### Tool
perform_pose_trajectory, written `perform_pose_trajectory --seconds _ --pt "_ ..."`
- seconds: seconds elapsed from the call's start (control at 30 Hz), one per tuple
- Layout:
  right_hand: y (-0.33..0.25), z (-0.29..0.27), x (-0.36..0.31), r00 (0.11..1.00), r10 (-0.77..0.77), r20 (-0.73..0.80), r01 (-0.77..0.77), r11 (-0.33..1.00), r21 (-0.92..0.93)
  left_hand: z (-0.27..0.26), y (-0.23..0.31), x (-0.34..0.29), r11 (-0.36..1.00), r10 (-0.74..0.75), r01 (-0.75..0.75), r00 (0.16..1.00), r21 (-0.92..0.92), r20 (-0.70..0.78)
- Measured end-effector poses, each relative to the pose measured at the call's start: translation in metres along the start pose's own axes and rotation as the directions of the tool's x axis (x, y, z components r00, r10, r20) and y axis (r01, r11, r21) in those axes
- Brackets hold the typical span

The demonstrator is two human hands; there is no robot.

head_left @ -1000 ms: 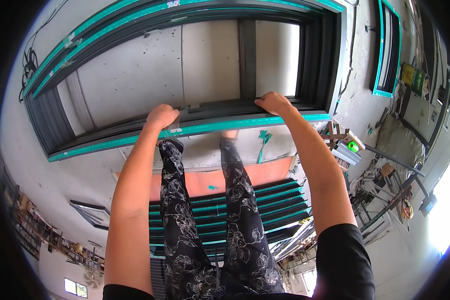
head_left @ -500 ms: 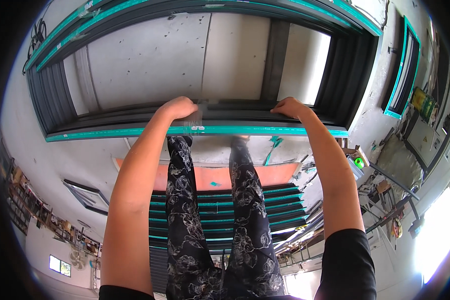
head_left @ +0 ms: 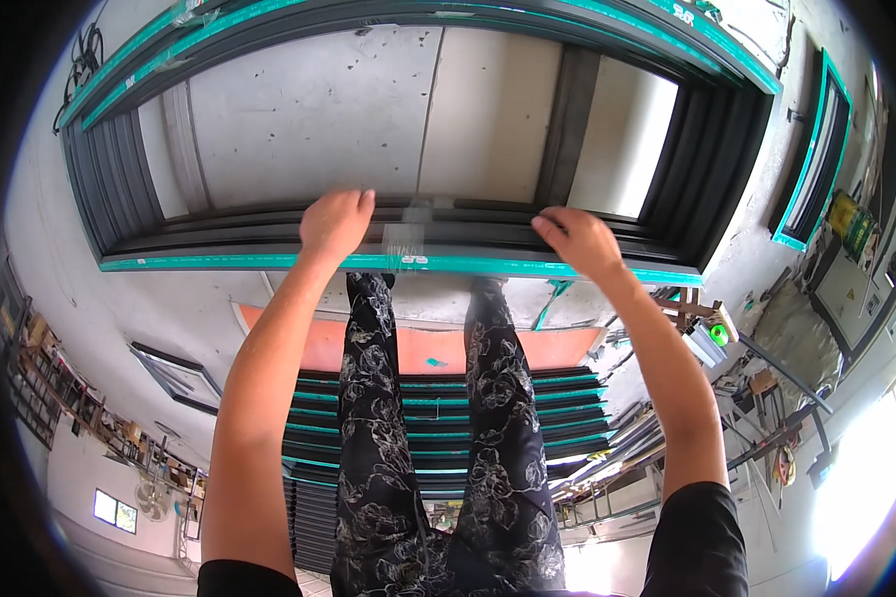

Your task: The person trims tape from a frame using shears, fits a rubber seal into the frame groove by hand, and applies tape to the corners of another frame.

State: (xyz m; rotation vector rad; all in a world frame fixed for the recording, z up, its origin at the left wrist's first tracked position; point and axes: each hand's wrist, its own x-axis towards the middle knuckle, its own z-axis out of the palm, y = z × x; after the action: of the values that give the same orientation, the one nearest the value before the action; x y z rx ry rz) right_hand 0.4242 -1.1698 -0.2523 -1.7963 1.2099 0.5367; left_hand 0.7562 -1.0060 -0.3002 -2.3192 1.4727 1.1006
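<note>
A stack of long black rectangular window frames (head_left: pixel 719 169) with green protective film lies on the floor in front of me. My left hand (head_left: pixel 336 227) is over the near rail, left of a patch of clear wrapping tape (head_left: pixel 404 245). Its fingers are bent and loose, with nothing seen in them. Farther right, my right hand (head_left: pixel 579 239) hovers at the same rail, thumb and fingers slightly apart and holding nothing visible. Some fingertips are hidden behind the hands, so I cannot tell whether either still touches the frame.
My legs (head_left: pixel 370 398) stand just behind the near rail. Behind me lie an orange-pink board (head_left: pixel 433 343) and several more green-filmed profiles (head_left: pixel 433 423). A smaller green-edged frame (head_left: pixel 814 149) is at the right, near a metal cabinet (head_left: pixel 851 274). A small dark-edged frame (head_left: pixel 174 376) lies left.
Both hands have loosened from the near rail; my left hand moved left, away from the tape, and my right turned with its fingers lifting. The view has shifted slightly.
</note>
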Motion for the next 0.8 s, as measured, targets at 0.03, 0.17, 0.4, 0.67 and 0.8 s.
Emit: perform_pose_trajectory --seconds 0.03,0.17,0.4,0.67,0.8 --pt "-0.011 0.004 -0.009 0.999 -0.048 -0.003 0.048 0.998 0.036 -0.001 -0.004 -0.012 1.000 0.009 -0.009 0.999 0.005 -0.053" --pt "-0.006 0.029 -0.027 0.885 -0.340 -0.319 0.224 0.910 -0.349 -0.026 0.012 -0.029 0.998 -0.068 0.068 0.987 -0.004 -0.145" --pt "-0.019 0.024 -0.036 0.941 -0.237 -0.241 0.159 0.940 -0.303 -0.032 0.011 -0.061 0.999 0.038 -0.030 0.901 0.024 -0.432" --pt "-0.078 -0.027 -0.169 0.943 0.001 -0.332 -0.071 0.977 -0.200 -0.022 -0.048 -0.479 0.904 -0.348 0.396 0.900 -0.159 0.264" --pt "-0.087 -0.018 -0.248 0.971 -0.076 -0.226 0.031 0.980 -0.197 0.006 -0.045 -0.697 0.711 -0.481 0.697 0.580 -0.095 0.657"
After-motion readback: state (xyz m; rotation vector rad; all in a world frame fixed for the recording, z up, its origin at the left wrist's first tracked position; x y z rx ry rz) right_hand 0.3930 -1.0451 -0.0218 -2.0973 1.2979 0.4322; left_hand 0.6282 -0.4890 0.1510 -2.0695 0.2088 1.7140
